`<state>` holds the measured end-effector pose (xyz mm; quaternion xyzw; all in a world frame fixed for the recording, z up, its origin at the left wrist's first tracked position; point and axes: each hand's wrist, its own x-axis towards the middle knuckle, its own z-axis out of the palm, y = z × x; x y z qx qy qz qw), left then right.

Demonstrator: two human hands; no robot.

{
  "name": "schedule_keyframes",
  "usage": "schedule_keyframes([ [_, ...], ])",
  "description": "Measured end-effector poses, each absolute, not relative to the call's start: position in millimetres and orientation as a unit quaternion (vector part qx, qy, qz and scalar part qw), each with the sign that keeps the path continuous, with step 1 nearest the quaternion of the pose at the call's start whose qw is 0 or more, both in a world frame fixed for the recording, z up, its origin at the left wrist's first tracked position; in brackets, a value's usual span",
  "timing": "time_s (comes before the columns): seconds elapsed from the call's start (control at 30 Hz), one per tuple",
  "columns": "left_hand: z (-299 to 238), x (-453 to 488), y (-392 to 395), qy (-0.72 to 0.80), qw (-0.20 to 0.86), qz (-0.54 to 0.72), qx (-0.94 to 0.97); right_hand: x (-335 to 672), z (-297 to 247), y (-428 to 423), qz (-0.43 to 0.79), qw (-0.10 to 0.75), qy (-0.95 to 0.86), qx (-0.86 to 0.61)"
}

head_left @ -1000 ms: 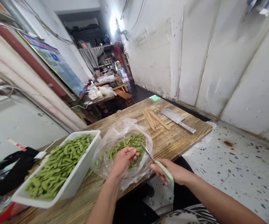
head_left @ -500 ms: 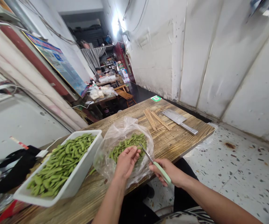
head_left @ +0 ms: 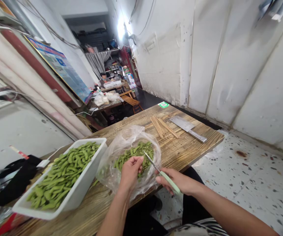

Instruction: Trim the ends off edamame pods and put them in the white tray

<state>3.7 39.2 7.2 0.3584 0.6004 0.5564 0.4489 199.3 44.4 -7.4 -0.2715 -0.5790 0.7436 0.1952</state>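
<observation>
My right hand (head_left: 177, 180) grips a pair of scissors (head_left: 169, 181) by the pale green handle, its metal blades pointing away and to the left over a clear plastic bag (head_left: 122, 141). Inside the open bag lie green edamame pods (head_left: 124, 160) with many small cut bits around them. Above these pods my left hand (head_left: 131, 168) is closed in a pinch, close to the left of the blades. Whatever its fingertips hold is hidden. To the left, a white plastic tub (head_left: 81, 193) is heaped with whole edamame pods (head_left: 63, 178).
On the wooden table (head_left: 141, 118), thin wooden skewers (head_left: 162, 127) and a cleaver (head_left: 187, 127) lie beyond the bag. A green QR card (head_left: 163, 104) is at the far edge. A black bag (head_left: 16, 183) and a red object (head_left: 7, 224) sit left of the tub.
My left hand has moved slightly down and left, away from the blades. The scissor tips have shifted a little left. The view has shifted slightly.
</observation>
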Motion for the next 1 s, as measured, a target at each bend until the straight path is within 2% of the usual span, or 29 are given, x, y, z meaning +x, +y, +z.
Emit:
schedule_keyframes([
  [0.17,5.2,-0.1,37.5,0.613,0.446,0.516,0.399,194.8,-2.6,46.5,0.756,0.195,-0.561,-0.275],
  [0.3,10.4,-9.5,41.3,0.619,0.493,0.477,0.383,191.6,-4.3,49.9,0.778,0.193,-0.516,-0.303],
  [0.47,24.3,-21.8,68.4,0.613,0.528,0.497,0.313,194.6,-8.7,60.8,0.854,0.205,-0.388,-0.279],
  [0.6,25.7,-20.8,109.0,0.692,0.403,0.402,0.445,200.1,-9.0,67.5,0.878,0.234,-0.305,-0.287],
  [0.77,12.6,-13.4,155.9,0.752,0.256,0.284,0.536,205.9,-14.0,66.6,0.882,0.243,-0.29,-0.28],
  [1.0,1.4,-0.1,186.2,0.754,0.17,0.138,0.619,209.3,-17.2,63.0,0.881,0.251,-0.303,-0.263],
])
